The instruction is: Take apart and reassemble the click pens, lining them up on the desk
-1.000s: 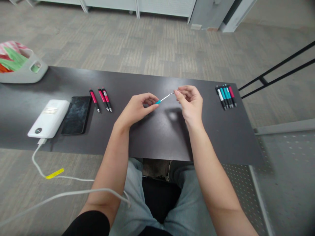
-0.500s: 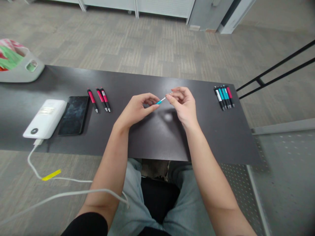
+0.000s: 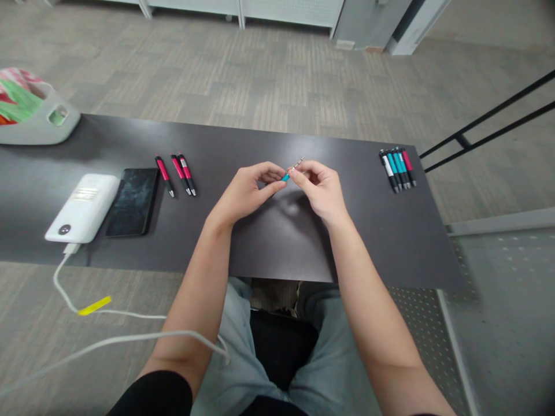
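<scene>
Above the middle of the table, my left hand (image 3: 255, 188) is closed around a blue pen barrel (image 3: 285, 177), most of which its fingers hide. My right hand (image 3: 321, 188) pinches a thin pen refill (image 3: 299, 163) right beside the barrel's end. The refill's slim, silvery-dark tip sticks up past the right fingertips; its lower part is hidden by the fingers and barrel. Both hands nearly touch at the fingertips. To the right lies a row of several pens (image 3: 398, 169) in white, blue and red. On the left are three red pens (image 3: 185, 174).
A white power bank (image 3: 82, 208) with a white cable (image 3: 130, 340) and a black phone (image 3: 132, 202) lie on the dark table (image 3: 281, 248) at left. The cable crosses by my left forearm. A white basket (image 3: 47, 130) with colourful cloth stands at the far left.
My right hand has moved left and closer to my left hand. The white refill length that showed between the hands is now out of sight, and its tip shows above my right fingers.
</scene>
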### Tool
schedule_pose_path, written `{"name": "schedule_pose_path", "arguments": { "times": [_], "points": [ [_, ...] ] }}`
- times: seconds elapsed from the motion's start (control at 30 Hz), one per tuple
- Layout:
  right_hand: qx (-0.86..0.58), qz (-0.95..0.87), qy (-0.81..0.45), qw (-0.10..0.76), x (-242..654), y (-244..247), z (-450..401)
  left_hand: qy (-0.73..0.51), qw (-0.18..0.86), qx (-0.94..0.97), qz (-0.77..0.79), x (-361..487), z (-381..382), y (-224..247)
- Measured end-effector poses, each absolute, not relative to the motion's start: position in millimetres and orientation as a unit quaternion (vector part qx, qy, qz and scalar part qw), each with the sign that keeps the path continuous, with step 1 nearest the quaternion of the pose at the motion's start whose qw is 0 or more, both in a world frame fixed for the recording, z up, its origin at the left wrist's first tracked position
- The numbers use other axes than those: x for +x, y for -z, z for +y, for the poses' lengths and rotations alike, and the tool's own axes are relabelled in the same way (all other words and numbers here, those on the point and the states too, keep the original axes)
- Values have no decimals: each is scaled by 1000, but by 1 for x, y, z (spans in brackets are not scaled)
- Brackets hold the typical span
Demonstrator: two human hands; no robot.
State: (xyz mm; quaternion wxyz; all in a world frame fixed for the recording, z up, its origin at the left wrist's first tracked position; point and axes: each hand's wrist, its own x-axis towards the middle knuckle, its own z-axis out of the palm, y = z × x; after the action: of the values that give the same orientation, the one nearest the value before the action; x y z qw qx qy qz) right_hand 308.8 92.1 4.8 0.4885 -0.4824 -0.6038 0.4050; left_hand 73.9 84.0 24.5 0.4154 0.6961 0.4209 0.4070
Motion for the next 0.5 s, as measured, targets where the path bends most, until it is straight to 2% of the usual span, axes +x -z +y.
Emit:
{"name": "schedule_pose_path", "arguments": {
  "times": [0.37, 0.5],
  "points": [
    [-480, -630, -383, 475, 303, -7, 87, -410, 420, 688, 428, 70, 83, -33],
    [-478, -660, -374, 443, 308, -5, 87, -426, 403, 677, 444, 65, 84, -35]
  ]
}}
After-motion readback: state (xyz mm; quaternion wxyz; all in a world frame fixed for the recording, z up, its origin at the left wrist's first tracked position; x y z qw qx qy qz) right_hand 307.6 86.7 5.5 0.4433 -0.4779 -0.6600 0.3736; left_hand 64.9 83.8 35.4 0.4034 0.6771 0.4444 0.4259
